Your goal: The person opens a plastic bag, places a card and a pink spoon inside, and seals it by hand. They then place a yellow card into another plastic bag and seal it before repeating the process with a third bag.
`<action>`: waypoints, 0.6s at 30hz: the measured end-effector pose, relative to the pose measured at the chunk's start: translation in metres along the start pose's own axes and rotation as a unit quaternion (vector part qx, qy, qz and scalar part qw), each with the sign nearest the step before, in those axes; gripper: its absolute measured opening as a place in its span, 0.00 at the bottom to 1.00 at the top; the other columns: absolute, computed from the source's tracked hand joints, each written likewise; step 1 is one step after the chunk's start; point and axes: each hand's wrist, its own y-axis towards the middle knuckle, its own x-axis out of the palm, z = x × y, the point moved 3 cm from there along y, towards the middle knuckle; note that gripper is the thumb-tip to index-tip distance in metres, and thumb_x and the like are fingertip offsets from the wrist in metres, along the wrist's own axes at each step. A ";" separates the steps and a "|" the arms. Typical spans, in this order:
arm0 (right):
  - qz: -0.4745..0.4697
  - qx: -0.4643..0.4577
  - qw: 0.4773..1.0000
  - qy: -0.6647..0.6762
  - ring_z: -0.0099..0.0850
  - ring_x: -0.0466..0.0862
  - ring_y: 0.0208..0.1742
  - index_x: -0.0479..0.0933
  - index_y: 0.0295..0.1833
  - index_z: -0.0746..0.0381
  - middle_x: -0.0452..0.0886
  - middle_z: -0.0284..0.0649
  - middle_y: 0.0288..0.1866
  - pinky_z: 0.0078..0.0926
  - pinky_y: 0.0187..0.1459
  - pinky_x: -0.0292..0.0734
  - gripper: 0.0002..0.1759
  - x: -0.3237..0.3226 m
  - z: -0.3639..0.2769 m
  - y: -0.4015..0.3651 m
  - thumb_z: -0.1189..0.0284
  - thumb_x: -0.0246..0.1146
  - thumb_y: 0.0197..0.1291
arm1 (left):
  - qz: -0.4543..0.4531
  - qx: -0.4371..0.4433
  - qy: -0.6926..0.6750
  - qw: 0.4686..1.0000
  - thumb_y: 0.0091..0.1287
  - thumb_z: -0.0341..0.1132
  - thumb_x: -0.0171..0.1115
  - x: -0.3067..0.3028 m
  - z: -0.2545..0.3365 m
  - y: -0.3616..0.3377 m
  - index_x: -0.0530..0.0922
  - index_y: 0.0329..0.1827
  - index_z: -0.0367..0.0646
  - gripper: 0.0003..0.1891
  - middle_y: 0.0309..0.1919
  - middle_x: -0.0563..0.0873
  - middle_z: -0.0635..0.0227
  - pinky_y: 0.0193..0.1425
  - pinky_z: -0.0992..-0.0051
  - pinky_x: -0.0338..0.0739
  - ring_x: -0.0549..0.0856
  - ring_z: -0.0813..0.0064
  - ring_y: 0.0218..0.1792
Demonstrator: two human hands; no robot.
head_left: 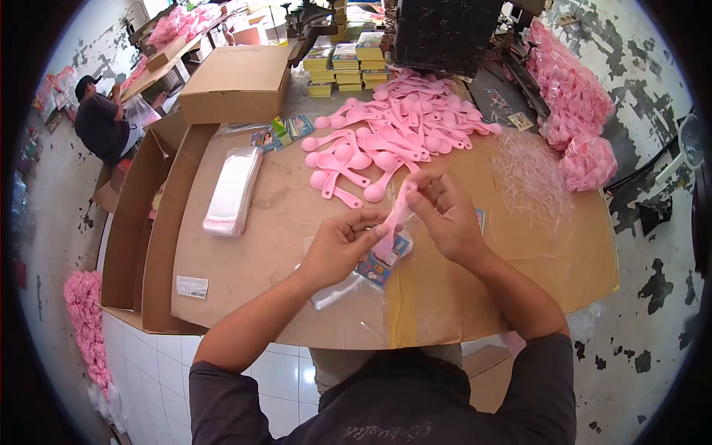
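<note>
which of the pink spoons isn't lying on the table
The spoon pinched between the left hand and right hand; all the others lie loose in the pile farther back.

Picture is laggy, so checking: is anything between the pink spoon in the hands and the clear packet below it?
Nothing visible stands between them. The right hand pinches the pink spoon, whose lower end meets the clear packet held by the left hand; whether it is inside, I cannot tell.
</note>
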 end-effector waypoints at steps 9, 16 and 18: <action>-0.151 -0.048 0.987 0.018 0.33 0.82 0.65 0.85 0.47 0.62 0.84 0.42 0.62 0.35 0.62 0.77 0.04 -0.005 -0.052 0.018 0.75 0.66 0.72 | -0.063 -0.011 -0.056 0.996 0.82 0.36 0.60 -0.007 0.005 -0.002 0.78 0.67 0.35 0.17 0.46 0.91 0.66 0.49 0.79 0.84 0.88 0.80 0.44; -0.145 -0.216 0.919 -0.296 0.35 0.87 0.46 0.86 0.46 0.61 0.87 0.41 0.44 0.32 0.47 0.81 0.06 -0.017 -0.124 0.038 0.72 0.70 0.66 | -0.049 0.131 -0.049 0.989 0.81 0.33 0.60 -0.005 0.023 -0.009 0.76 0.70 0.36 0.18 0.62 0.86 0.63 0.67 0.70 0.77 0.82 0.77 0.63; -0.126 -0.117 0.950 -0.260 0.36 0.87 0.40 0.85 0.45 0.62 0.86 0.41 0.39 0.32 0.42 0.80 0.07 -0.017 -0.135 0.036 0.72 0.70 0.65 | -0.060 0.164 0.006 0.985 0.80 0.32 0.60 -0.009 0.025 -0.012 0.75 0.71 0.36 0.19 0.66 0.83 0.62 0.69 0.68 0.76 0.80 0.75 0.66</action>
